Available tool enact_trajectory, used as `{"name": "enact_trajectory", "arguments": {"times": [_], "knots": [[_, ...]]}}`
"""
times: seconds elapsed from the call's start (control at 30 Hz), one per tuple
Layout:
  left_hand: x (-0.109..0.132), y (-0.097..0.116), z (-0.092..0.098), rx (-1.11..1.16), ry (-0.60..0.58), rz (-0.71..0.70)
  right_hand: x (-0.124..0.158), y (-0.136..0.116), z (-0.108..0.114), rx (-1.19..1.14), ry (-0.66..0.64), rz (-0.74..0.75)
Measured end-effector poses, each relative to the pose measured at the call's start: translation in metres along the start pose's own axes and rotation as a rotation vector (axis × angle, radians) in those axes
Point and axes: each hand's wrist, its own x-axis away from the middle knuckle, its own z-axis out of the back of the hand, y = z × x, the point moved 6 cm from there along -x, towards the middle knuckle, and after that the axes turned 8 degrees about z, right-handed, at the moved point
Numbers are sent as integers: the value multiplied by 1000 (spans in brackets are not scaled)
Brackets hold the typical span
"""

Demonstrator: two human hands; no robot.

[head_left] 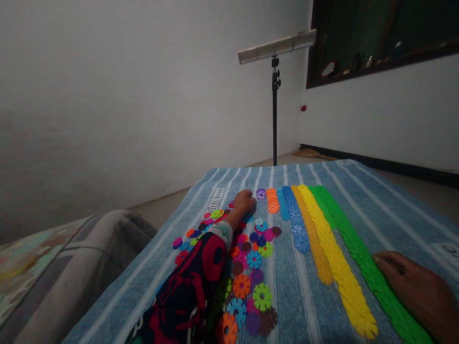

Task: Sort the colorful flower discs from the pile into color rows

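Observation:
My left hand reaches far out over the striped blue cloth, fingers curled down beside a purple snowflake disc; what they pinch is hidden. Sorted rows of discs run beside it: orange, blue, dark yellow, yellow and green. Loose mixed-colour discs lie scattered under and around my left sleeve. My right hand rests flat on the cloth at the near right, touching the green row, holding nothing.
A black light stand with a white bar on top stands beyond the far edge of the cloth. A grey cushion or bedding lies to the left. A dark-framed window is in the right wall.

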Motion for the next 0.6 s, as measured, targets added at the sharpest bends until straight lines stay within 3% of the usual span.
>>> {"name": "enact_trajectory", "arguments": {"times": [0.13,0.4,0.6], "knots": [[9,-18,19,-4,-59,-36,1,4,-5,-57,-126,-113],[53,-52,41,89,-271,-136,-2,8,-3,-26,-119,-119],[94,-62,49,96,-354,-162,-3,11,-3,-1,-146,-127]]}}
